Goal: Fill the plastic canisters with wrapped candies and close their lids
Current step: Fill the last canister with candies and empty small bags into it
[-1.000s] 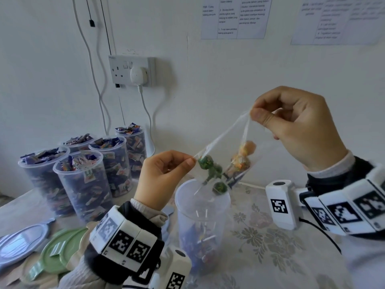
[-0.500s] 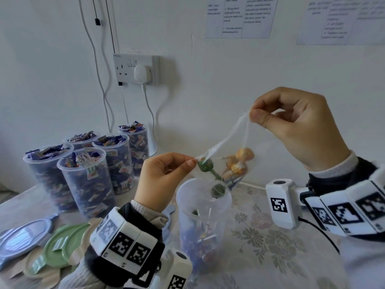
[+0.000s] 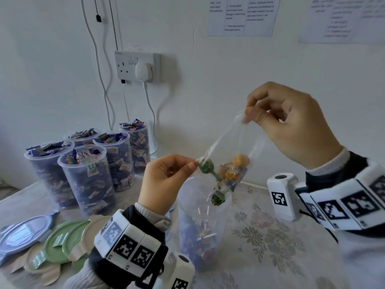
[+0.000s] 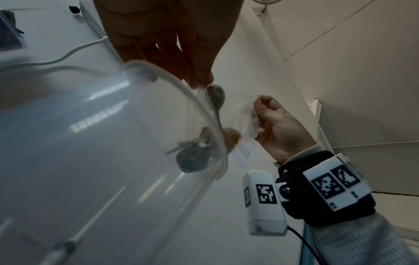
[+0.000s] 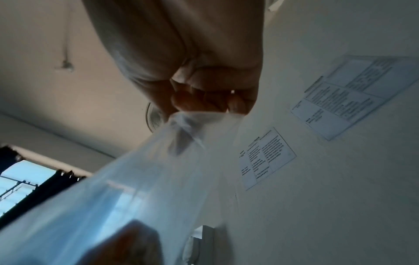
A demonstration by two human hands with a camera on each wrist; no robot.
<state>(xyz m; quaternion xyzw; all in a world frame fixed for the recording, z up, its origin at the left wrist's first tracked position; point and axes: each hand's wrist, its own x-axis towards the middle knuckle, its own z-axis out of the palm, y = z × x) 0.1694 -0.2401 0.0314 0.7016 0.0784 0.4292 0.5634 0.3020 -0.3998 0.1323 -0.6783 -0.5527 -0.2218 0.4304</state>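
A clear plastic bag [image 3: 233,142] with green and orange wrapped lollipops [image 3: 236,171] hangs tilted over an open clear canister [image 3: 200,230] partly filled with candies. My left hand [image 3: 166,180] pinches the bag's lower corner beside a green lollipop [image 3: 206,166]. My right hand [image 3: 291,124] pinches the bag's upper corner, higher and to the right. One green lollipop [image 3: 217,198] is at the canister's mouth. In the left wrist view the canister's rim [image 4: 204,114] crosses in front of my left hand's fingers [image 4: 199,78]. The right wrist view shows my right hand's fingers [image 5: 204,96] gripping the bag [image 5: 158,170].
Several open canisters full of wrapped candies [image 3: 89,176] stand at the back left. Loose lids, blue [image 3: 23,232], green [image 3: 62,243] and beige, lie at the front left. A wall socket with a plugged charger [image 3: 137,67] and its cable is behind. The floral tablecloth [image 3: 270,236] covers the table.
Green lollipops have slid out of the bag toward the canister; fewer remain in the bag. Both hands keep their pinch, and the bag has tilted slightly.
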